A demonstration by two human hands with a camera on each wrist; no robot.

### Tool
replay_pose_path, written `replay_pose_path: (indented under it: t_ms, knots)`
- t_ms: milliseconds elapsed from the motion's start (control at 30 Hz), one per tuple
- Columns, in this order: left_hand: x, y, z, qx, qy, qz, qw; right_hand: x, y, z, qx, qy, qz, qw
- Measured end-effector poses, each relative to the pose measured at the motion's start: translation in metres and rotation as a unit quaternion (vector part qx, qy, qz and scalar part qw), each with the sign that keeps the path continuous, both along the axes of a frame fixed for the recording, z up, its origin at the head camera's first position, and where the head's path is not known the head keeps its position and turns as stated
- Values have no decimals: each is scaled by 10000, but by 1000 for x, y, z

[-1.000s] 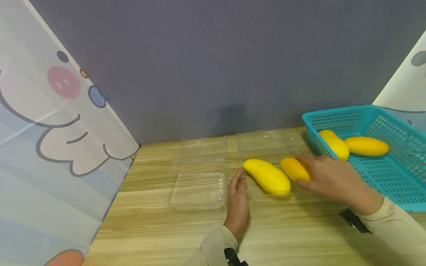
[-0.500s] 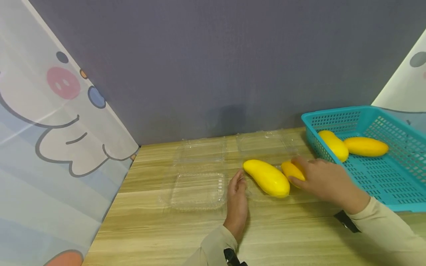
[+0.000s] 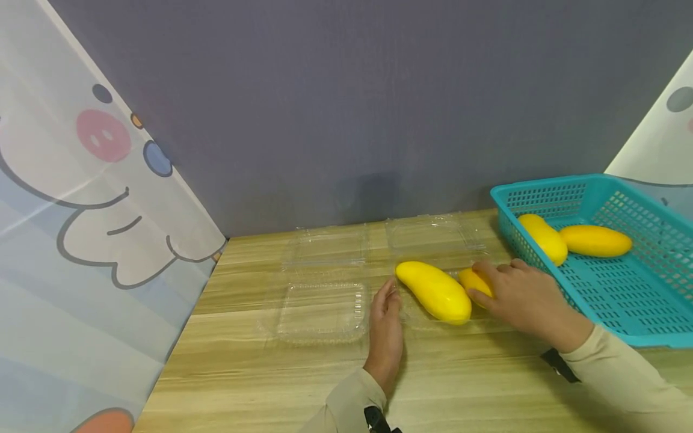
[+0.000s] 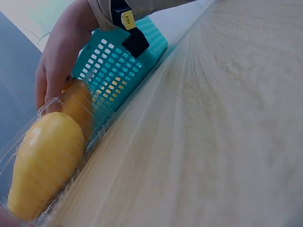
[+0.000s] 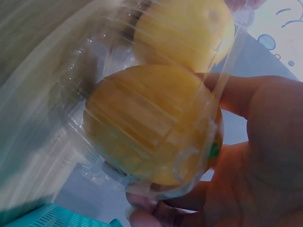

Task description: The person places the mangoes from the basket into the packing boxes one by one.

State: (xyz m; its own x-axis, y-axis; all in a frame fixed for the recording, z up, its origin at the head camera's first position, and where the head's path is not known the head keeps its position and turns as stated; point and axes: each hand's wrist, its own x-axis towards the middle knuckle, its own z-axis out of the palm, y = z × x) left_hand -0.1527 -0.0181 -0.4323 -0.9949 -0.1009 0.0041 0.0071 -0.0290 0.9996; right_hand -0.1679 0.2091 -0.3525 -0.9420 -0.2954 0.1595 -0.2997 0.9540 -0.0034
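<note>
In the head view my right hand (image 3: 520, 300) grips an orange-yellow mango (image 3: 475, 285), with the thumb on its near side and the fingers on its far side. This mango sits inside a clear plastic container (image 5: 231, 59), right beside a longer yellow mango (image 3: 435, 293). Seen from the right wrist, the held mango (image 5: 151, 125) shows through the container's clear wall, and some fingers lie outside that wall. My left hand (image 3: 386, 337) stands on edge at the container's left side, fingers extended and close to the yellow mango's tip. Whether it touches the plastic is hard to tell.
A turquoise basket (image 3: 601, 307) stands on the right with two mangoes, one yellow (image 3: 544, 239) and one orange-yellow (image 3: 595, 240). Left of my left hand lies another clear container (image 3: 322, 313). Transparent lids (image 3: 327, 245) extend behind, toward the grey wall (image 3: 352, 120).
My right hand has moved left and slightly down with the mango, bringing it closer to the yellow one in the container. The left hand has stayed in place.
</note>
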Motion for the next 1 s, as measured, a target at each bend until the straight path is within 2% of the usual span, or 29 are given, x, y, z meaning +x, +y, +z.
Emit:
replay_pose_path:
  t_ms: [433,1000]
  knots:
    - [1,0,0,103,-33,-12,9999,7,0,-10,300,383,157,9987]
    - [0,0,-1,88,81,30,9999,13,6,-10,433,239,500,9975]
